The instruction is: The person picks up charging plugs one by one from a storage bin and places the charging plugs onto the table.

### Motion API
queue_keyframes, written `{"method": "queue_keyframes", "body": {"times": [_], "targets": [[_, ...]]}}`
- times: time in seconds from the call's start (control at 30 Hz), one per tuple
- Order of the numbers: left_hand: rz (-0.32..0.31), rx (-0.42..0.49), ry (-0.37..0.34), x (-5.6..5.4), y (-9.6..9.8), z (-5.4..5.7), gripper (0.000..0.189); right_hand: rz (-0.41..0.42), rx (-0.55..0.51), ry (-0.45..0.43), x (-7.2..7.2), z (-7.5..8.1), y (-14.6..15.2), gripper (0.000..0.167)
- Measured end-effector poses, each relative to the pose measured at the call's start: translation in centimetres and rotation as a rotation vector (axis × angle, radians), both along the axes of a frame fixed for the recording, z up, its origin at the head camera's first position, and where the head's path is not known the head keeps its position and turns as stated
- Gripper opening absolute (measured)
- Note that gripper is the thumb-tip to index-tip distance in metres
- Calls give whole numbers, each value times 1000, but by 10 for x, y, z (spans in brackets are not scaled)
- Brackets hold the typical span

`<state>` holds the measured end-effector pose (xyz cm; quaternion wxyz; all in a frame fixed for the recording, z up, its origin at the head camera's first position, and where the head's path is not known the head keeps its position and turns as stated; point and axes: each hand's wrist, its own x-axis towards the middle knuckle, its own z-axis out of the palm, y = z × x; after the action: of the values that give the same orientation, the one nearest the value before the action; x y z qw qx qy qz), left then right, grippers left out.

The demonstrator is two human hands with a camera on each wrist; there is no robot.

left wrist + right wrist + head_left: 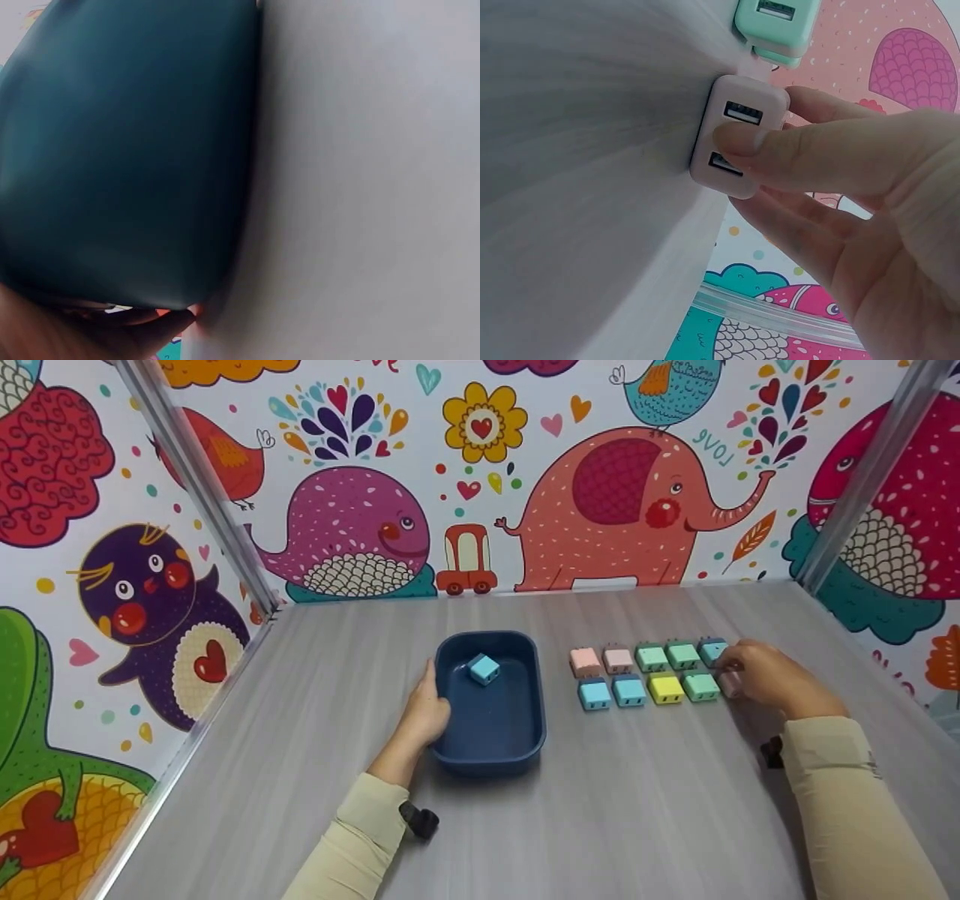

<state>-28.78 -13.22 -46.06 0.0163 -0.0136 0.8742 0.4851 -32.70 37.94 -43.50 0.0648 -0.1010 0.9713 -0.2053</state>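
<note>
My left hand [426,712] holds the left side of a dark blue plastic bin [489,769], fingers along its outer wall and thumb at the rim. Inside the bin lies one light blue USB charger [484,669]. At the right end of two rows of chargers, my right hand [776,679] pinches a pale pink USB charger [735,135]. In the right wrist view, the thumb lies across its face between two USB ports, with other fingers behind it. Close by stands a green charger [778,22]. The left wrist view mostly shows the bin's wall [127,165] and some fingers [161,330].
Several chargers stand in two rows right of the bin, among them a pink one [585,661], a yellow one [665,688] and a blue one [628,690]. They rest on a grey wood-grain table [622,802]. Walls with cartoon animals [607,510] border it at the back and sides.
</note>
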Motion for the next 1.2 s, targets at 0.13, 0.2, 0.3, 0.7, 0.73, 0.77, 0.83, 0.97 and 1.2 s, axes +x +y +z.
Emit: {"method": "queue_keyframes", "body": {"times": [0.13, 0.2, 0.3, 0.7, 0.73, 0.77, 0.83, 0.97, 1.2], "targets": [[-4, -2, -8, -1, 0, 0, 77, 16, 19, 31, 3, 4, 0, 35], [-6, -2, -13, -1, 1, 1, 77, 17, 36, 48, 5, 8, 0, 37], [-6, 2, -13, -1, 2, 1, 77, 5, 53, 69, 7, 15, -2, 41], [1, 1, -20, 0, 2, 1, 76, 22, 22, 214, 16, 47, -41, 42], [2, 0, -18, 0, 2, 1, 76, 23, 23, 223, 17, 51, -46, 45], [2, -1, -16, -1, 2, 1, 76, 26, 22, 230, 19, 53, -51, 48], [2, 1, -13, -1, 2, 1, 76, 26, 20, 237, 23, 59, -63, 55], [6, -1, -11, -1, 1, 1, 76, 56, 20, 278, 31, 63, -86, 59], [-7, 12, -7, -1, -1, 0, 78, 218, 2, 417, 41, 55, -133, 56]]}}
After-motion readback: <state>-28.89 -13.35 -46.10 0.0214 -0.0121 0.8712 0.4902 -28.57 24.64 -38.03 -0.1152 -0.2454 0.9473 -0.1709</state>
